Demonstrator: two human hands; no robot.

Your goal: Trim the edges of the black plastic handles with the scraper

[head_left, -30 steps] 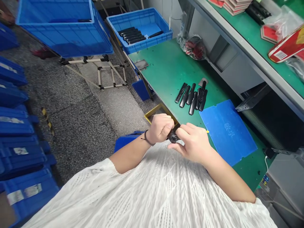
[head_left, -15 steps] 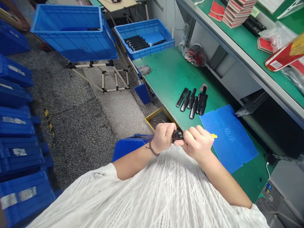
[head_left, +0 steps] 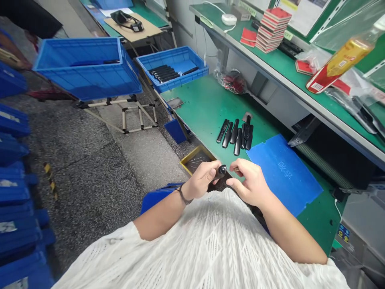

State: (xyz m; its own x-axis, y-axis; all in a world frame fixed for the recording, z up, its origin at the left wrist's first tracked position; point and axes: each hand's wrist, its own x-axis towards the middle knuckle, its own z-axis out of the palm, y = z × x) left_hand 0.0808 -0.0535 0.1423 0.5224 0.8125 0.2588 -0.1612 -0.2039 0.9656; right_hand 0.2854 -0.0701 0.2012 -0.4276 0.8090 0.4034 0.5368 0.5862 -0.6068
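My left hand (head_left: pixel 204 178) is closed around a glossy black handle-shaped piece (head_left: pixel 222 170), its rounded end pointing up and right. Just right of it is my right hand (head_left: pixel 249 180), thumb and curled fingers apart, not touching the piece. Inside its fingers it is too shadowed to be sure of any small object. Both hands are over the bench's front edge, close to the white top. Several similar black pieces (head_left: pixel 234 134) lie grouped on the green bench (head_left: pixel 198 104), beyond the hands. A blue sheet (head_left: pixel 284 172) lies flat to their right.
A yellow-rimmed tray (head_left: pixel 188 155) sits below the bench edge. Blue crates (head_left: pixel 87 82) stand at the left, and another blue crate (head_left: pixel 180 82) holds several black pieces. Above the bench, a shelf carries stacked red pads (head_left: pixel 272 32) and a bottle (head_left: pixel 339 64).
My hands have drawn apart; the right has let go of the black piece, which stays in the left. A yellow tip beside my right hand is out of sight. The view has tilted up.
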